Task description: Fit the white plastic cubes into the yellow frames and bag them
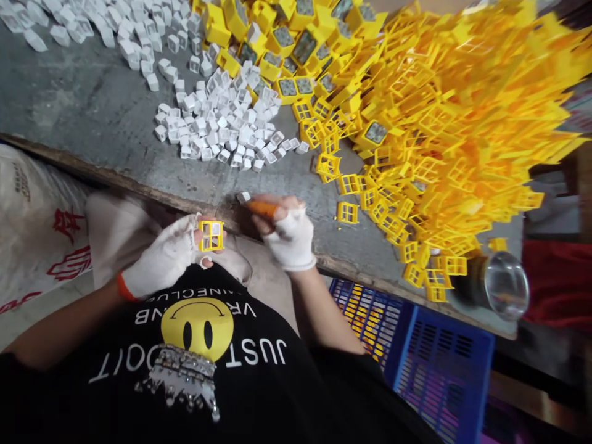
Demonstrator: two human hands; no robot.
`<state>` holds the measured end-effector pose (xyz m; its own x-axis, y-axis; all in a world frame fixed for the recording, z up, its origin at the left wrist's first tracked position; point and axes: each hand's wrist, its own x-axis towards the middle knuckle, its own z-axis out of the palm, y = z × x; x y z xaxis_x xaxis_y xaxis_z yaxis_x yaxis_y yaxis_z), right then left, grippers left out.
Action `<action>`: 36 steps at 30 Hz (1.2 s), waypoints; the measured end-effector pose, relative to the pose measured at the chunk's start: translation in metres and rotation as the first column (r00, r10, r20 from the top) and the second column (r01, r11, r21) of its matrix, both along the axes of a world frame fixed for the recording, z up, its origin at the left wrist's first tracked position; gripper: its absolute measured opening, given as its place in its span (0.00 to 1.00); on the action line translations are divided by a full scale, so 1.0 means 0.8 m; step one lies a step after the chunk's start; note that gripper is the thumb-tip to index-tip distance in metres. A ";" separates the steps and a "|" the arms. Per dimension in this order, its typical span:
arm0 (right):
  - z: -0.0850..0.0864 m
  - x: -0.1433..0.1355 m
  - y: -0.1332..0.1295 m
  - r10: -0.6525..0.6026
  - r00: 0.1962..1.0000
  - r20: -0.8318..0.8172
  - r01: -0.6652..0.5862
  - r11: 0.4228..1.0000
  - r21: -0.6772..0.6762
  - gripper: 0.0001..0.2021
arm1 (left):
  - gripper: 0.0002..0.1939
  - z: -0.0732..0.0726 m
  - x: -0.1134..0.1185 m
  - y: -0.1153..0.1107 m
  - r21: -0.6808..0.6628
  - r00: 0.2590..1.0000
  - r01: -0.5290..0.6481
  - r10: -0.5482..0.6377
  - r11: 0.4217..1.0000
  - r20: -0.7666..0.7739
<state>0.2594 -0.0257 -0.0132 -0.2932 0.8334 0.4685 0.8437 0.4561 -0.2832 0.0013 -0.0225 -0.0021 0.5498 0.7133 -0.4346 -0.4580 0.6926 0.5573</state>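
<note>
My left hand, in a white fingerless glove, grips a small yellow plastic frame divided into square openings. A white piece sits in the opening at its upper right; the others look unfilled. My right hand, gloved the same way, is closed around an orange-handled tool that points left, over the table edge. At the tool's tip is a small white plastic cube; whether the tip touches it I cannot tell. The tool's working end is too dark and small to make out.
Many white cubes lie heaped on the grey table. A big pile of yellow frames spreads to the right, with filled yellow pieces behind. A clear jar lies at right, blue crates below the edge.
</note>
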 end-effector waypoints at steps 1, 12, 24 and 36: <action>-0.003 0.011 0.013 -0.046 0.996 0.070 0.047 0.999 -0.013 0.14 | 0.17 0.002 0.001 0.001 -0.002 1.000 -0.021 0.021 1.000 -0.015; -0.001 -0.016 0.027 0.165 0.986 -0.040 -0.163 0.986 0.046 0.19 | 0.20 0.001 0.002 -0.001 0.085 0.979 -0.173 0.181 0.981 -0.096; 0.010 -0.035 0.000 0.386 0.918 -0.093 -0.384 0.923 0.040 0.07 | 0.20 0.007 0.002 0.003 0.023 0.989 -0.096 0.098 0.995 -0.115; -0.002 0.028 0.122 -0.379 0.882 0.280 0.451 0.850 -0.273 0.14 | 0.18 0.011 0.007 0.014 0.006 0.971 -0.148 0.146 0.989 -0.191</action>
<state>0.2821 0.0721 -0.0150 0.0543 0.9911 0.1216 0.9882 -0.0359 -0.1489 0.0069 -0.0116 0.0070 0.3458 0.7761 -0.5273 -0.4410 0.6305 0.6387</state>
